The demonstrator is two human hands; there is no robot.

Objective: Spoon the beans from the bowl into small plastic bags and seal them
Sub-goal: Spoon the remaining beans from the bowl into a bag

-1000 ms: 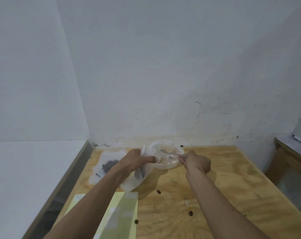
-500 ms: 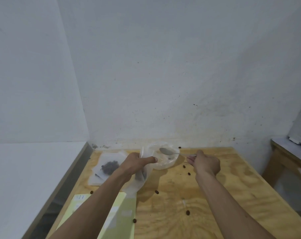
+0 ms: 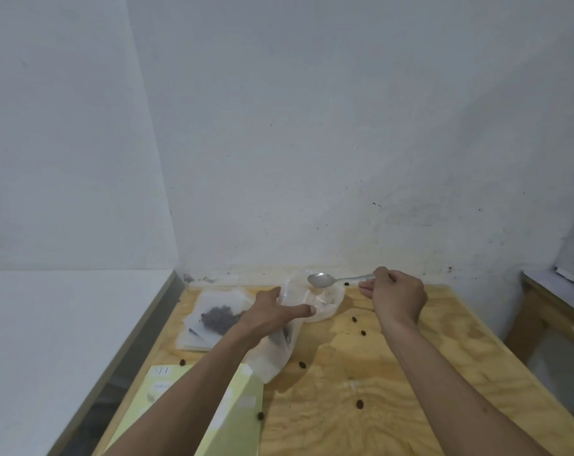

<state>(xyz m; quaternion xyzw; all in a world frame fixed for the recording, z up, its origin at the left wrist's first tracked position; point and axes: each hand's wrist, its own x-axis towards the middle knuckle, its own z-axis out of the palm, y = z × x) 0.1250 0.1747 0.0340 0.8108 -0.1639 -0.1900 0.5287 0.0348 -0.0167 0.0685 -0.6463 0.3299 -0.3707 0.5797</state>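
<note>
My left hand [image 3: 272,315] holds a clear plastic bag [image 3: 275,355] upright by its mouth; a few dark beans show inside it. My right hand [image 3: 394,297] pinches the handle of a metal spoon [image 3: 322,279]. The spoon's bowl looks empty and hovers above the clear bowl [image 3: 325,302], just right of the bag's mouth. The clear bowl sits at the back of the wooden table [image 3: 443,373] and looks nearly empty. To the left lies a flat bag of dark beans [image 3: 218,315] on a stack of bags.
Loose beans [image 3: 359,404] are scattered over the table top. A yellow-green booklet [image 3: 233,419] lies at the front left under my left forearm. A white wall stands close behind. A second wooden table [image 3: 555,307] stands at the right, a white surface at the left.
My right hand has drawn the spoon out of the bag's mouth, lifted it and moved it right, above the bowl. My left hand keeps holding the bag.
</note>
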